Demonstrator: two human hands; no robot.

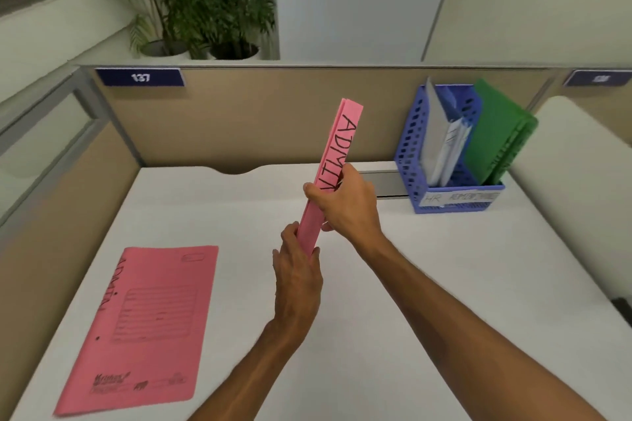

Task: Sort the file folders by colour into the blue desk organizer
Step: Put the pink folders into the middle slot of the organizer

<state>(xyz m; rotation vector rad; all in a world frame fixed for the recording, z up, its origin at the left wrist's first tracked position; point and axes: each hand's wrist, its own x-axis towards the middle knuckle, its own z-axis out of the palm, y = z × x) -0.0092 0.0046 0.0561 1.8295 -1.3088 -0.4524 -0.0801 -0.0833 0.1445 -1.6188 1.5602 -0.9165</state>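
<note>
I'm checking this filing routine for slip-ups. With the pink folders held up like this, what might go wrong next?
1. The pink folders are held edge-on by the left hand at the bottom and the right hand midway; the sheaf may fan open or slide apart.
2. In the blue organizer, white folders and green folders lean across it, so the pink ones could snag or land in the wrong slot.
3. Another pink folder on the desk might be forgotten.
</note>
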